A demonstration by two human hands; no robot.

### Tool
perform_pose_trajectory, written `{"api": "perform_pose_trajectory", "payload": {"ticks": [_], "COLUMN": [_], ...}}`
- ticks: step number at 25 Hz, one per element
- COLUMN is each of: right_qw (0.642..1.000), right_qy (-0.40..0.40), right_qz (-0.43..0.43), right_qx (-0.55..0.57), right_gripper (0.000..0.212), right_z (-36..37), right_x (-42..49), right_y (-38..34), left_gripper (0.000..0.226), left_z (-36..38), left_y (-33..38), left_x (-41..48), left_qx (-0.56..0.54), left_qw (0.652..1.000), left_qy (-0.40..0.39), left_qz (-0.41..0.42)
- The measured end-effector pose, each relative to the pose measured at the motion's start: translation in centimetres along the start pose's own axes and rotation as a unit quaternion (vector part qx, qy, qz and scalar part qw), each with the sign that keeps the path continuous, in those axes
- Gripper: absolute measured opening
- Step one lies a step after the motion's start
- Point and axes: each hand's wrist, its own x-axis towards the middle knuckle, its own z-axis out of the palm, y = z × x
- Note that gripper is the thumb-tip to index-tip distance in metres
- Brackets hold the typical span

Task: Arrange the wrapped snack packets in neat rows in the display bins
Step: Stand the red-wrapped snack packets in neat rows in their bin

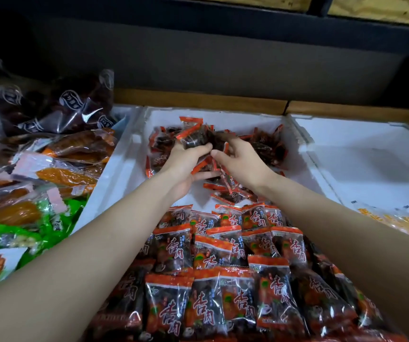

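Looking down into a white foam display bin (134, 154) across the centre; flanked at 3 o'clock by a neighbouring bin (361, 154) with yellow packets (408, 223) at its near edge; flanked at 9 o'clock by a spread of orange and green packs (25, 193), with dark packs (62, 107) piled at 10 o'clock.

Inside the centre bin, from 6 o'clock upward: rowed packets (213, 280), red-orange with dark filling, overlapped like shingles and printed side up; beyond a strip of white foam floor, toward 12 o'clock, a loose heap (267, 146) of the same snack, tumbled every way.

Reaching into that heap with both hands close together, thumbs nearly touching: left hand (186, 164) curled round a bunch of packets (196, 137), thumb over the top and fingers beneath; right hand (238, 159) hooked by its fingers into the same bunch from 1 o'clock.

Judged as the gathering step; roughly the near half rowed, the far half not yet sorted.

Next, likely: lift the bunch clear without dragging stragglers; turn each packet printed side up and the same way round; lay them against the top edge of the last row, overlapped evenly; mind the glossy wrappers, apt to slide and skew a row.
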Motion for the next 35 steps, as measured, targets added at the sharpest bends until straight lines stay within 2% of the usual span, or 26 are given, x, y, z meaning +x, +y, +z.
{"api": "perform_pose_trajectory", "payload": {"ticks": [2, 6, 9, 11, 13, 15, 17, 19, 22, 24, 29, 32, 33, 35], "right_qw": [0.998, 0.998, 0.99, 0.985, 0.99, 0.993, 0.982, 0.978, 0.959, 0.957, 0.974, 0.974, 0.974, 0.973], "right_qy": [0.01, 0.017, 0.035, 0.081, 0.092, 0.015, -0.028, 0.003, 0.019, 0.018, 0.018, 0.008, -0.008, -0.06], "right_qz": [0.025, 0.045, 0.093, 0.091, 0.058, 0.041, 0.067, 0.083, 0.159, 0.189, 0.192, 0.188, 0.192, 0.208], "right_qx": [0.053, 0.032, 0.099, 0.118, 0.089, 0.11, 0.173, 0.191, 0.233, 0.219, 0.122, 0.123, 0.118, 0.08], "right_gripper": [0.028, 0.031, 0.013, 0.009, 0.022, 0.026, 0.03, 0.033, 0.063, 0.067, 0.042, 0.016, 0.012, 0.014], "right_z": [-0.2, -0.9, -1.8, -2.3, -3.0, -3.6, -4.3, -5.2, -6.6, -7.9, -10.8, -12.5, -13.1, -14.5], "right_x": [-0.7, -2.7, -4.8, -6.4, -8.7, -11.4, -13.7, -15.1, -16.9, -18.1, -21.5, -23.7, -24.4, -25.4], "right_y": [-0.8, -2.5, -4.2, -5.3, -6.8, -8.3, -9.1, -9.3, -9.7, -9.6, -9.4, -9.7, -9.9, -10.4], "left_gripper": [0.038, 0.039, 0.047, 0.047, 0.039, 0.033, 0.034, 0.039, 0.041, 0.04, 0.054, 0.085, 0.087, 0.07], "left_z": [-0.1, 0.0, 0.1, 0.3, 1.1, 2.2, 3.1, 3.9, 4.9, 5.3, 6.4, 7.4, 7.8, 8.8], "left_y": [0.5, 1.2, 1.5, 1.5, 1.4, 1.2, 1.1, 1.2, 1.2, 0.9, -0.3, -1.6, -1.9, -2.3], "left_x": [-1.1, -3.4, -5.0, -6.7, -9.1, -11.8, -14.4, -16.9, -19.9, -21.2, -23.5, -24.7, -25.1, -25.9], "left_qx": [0.005, -0.011, -0.029, -0.015, -0.001, -0.011, -0.038, -0.051, -0.021, 0.021, 0.062, 0.11, 0.125, 0.15], "left_qw": [1.0, 1.0, 0.998, 0.997, 0.998, 0.999, 0.999, 0.998, 0.998, 0.998, 0.992, 0.987, 0.985, 0.978], "left_qy": [-0.004, 0.016, 0.06, 0.069, 0.059, 0.04, 0.012, -0.013, -0.048, -0.057, -0.106, -0.112, -0.116, -0.13], "left_qz": [0.001, 0.017, 0.015, 0.024, 0.027, 0.022, -0.005, -0.03, -0.046, -0.031, 0.011, 0.034, 0.04, 0.067]}}
